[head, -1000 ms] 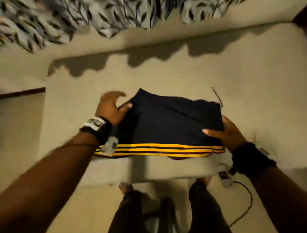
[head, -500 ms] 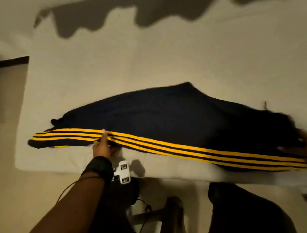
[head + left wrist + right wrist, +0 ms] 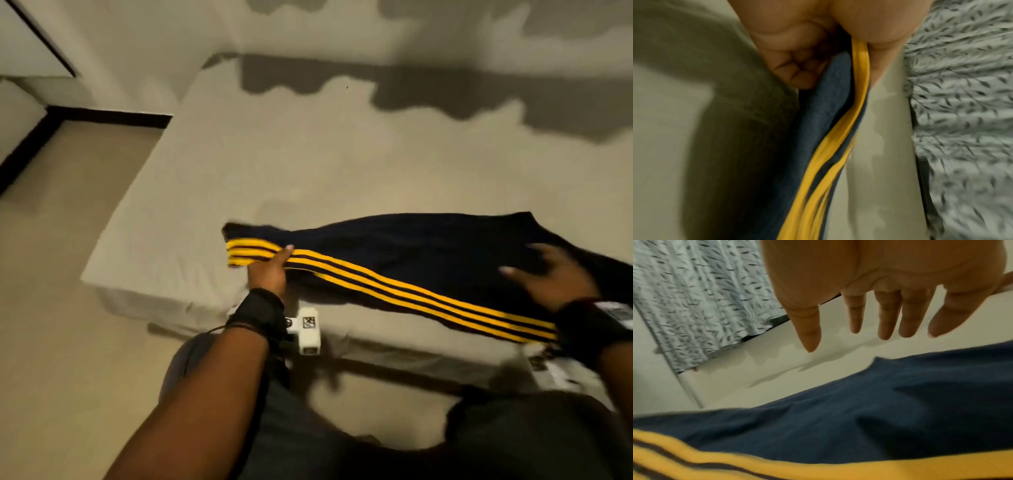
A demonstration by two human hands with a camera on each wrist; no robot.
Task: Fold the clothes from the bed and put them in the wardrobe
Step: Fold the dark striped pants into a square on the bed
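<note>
While left hand (image 3: 269, 270) pinches one trousers (image 3: 421, 246), right hand (image 3: 555, 274) apparently hovers.

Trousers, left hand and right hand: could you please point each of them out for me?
trousers (image 3: 428, 250): head view, on the dark blue cloth above the stripes.
left hand (image 3: 269, 272): head view, on the back of the hand.
right hand (image 3: 869, 272): right wrist view, on the palm.

Trousers run off the frame, hands blurred

The navy trousers (image 3: 428, 250) are cut off by the head view's right edge; the left hand's fingers (image 3: 797, 71) sink into fabric, and the right hand (image 3: 555, 274) is motion-blurred.
</note>
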